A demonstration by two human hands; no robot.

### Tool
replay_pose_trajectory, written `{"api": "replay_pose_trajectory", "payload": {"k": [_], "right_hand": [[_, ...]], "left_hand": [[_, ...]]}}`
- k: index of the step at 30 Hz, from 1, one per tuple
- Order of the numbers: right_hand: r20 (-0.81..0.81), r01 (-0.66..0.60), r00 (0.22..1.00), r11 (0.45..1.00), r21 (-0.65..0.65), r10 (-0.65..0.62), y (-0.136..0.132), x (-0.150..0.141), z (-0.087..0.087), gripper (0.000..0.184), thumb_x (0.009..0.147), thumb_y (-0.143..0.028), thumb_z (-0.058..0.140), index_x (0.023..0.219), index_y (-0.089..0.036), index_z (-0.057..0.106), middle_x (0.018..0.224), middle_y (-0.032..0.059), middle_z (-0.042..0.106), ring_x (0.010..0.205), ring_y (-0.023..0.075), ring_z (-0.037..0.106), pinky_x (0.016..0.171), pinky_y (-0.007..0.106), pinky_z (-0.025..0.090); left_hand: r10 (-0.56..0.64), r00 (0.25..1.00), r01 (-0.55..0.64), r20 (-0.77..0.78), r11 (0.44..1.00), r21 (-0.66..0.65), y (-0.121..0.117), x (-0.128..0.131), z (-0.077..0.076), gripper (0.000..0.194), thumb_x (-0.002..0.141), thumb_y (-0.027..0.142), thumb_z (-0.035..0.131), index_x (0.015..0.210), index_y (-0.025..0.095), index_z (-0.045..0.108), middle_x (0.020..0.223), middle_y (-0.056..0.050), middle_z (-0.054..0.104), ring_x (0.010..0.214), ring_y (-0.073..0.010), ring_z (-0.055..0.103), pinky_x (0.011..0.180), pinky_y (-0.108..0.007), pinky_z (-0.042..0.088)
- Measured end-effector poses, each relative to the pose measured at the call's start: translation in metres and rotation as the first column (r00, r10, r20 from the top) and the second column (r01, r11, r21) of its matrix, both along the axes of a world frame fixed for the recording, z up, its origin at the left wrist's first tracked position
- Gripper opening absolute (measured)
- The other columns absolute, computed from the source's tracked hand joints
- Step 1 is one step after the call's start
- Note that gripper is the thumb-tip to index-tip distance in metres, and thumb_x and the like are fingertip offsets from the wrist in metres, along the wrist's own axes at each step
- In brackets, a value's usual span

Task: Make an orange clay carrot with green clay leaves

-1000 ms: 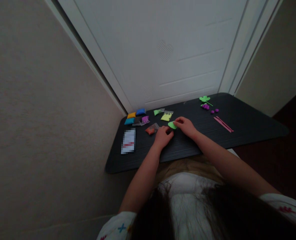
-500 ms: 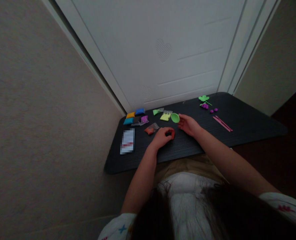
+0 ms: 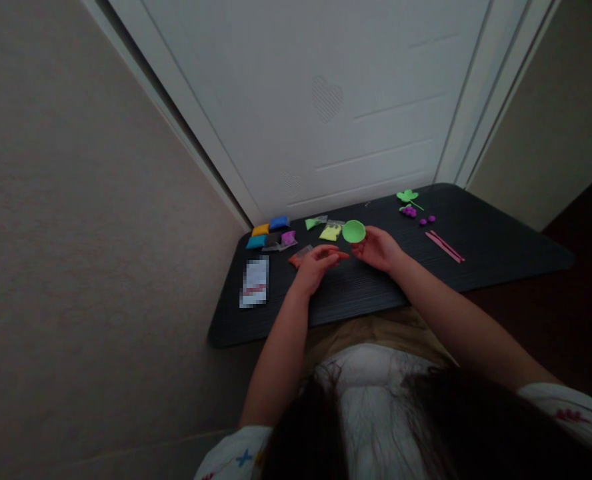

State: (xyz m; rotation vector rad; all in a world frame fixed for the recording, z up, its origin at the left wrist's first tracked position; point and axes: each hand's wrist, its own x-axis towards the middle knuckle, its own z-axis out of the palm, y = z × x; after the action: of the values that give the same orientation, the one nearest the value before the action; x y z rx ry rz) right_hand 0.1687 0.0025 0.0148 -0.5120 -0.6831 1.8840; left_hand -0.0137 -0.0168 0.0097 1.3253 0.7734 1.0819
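My right hand [image 3: 380,251] holds a light green bowl-shaped piece of clay [image 3: 354,232] by its right side, raised over the table with its hollow towards me. Across from it, my left hand [image 3: 315,267] pinches a flat red-orange piece of clay [image 3: 342,255], whose end points at the green bowl without touching it. Just behind my left hand lies a bag of orange-red clay [image 3: 295,260], partly covered by the fingers. A bag of yellow clay [image 3: 331,232] rests just left of the green bowl, with a bag of green clay [image 3: 315,223] behind it.
On the dark table [image 3: 506,243], several coloured clay packets [image 3: 257,242] and a blurred phone-like rectangle [image 3: 255,281] are at the left. To the right are pink clay tools [image 3: 445,247], purple balls [image 3: 423,222], a purple clay cluster [image 3: 409,211] and a green leaf shape [image 3: 407,195]. A white door [image 3: 376,87] stands behind.
The green bowl has turned so more of its hollow faces me. My left hand has shifted slightly left and up, and the red-orange piece now lies flatter, pointing right.
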Motion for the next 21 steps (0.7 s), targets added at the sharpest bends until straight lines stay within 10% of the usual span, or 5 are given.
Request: {"api": "replay_pose_trajectory", "payload": {"k": [6,21], "right_hand": [[0.212,0.033,0.977,0.999,0.041,-0.041,-0.003,-0.008,-0.001,0.008,0.074,-0.024,0.053,0.077,-0.019,0.058,0.075,0.0004,0.064,0.066,0.0104,0.056,0.062,0.024,0.042],[0.206,-0.037,0.978,0.997,0.061,0.024,-0.004,-0.012,-0.006,0.008,0.07,-0.022,0.058,0.077,-0.019,0.06,0.075,-0.0002,0.065,0.065,0.0093,0.058,0.061,0.022,0.042]], "left_hand": [[0.251,0.961,-0.252,0.121,0.968,-0.001,0.006,0.001,0.0,0.029,0.061,0.027,0.066,0.086,0.015,0.055,0.084,-0.004,0.064,0.076,-0.0123,0.06,0.072,-0.029,0.046],[0.276,0.961,-0.271,-0.005,0.947,0.175,0.005,0.009,-0.007,0.029,0.062,0.027,0.065,0.086,0.015,0.055,0.083,-0.004,0.065,0.078,-0.0159,0.061,0.073,-0.035,0.049]]}}
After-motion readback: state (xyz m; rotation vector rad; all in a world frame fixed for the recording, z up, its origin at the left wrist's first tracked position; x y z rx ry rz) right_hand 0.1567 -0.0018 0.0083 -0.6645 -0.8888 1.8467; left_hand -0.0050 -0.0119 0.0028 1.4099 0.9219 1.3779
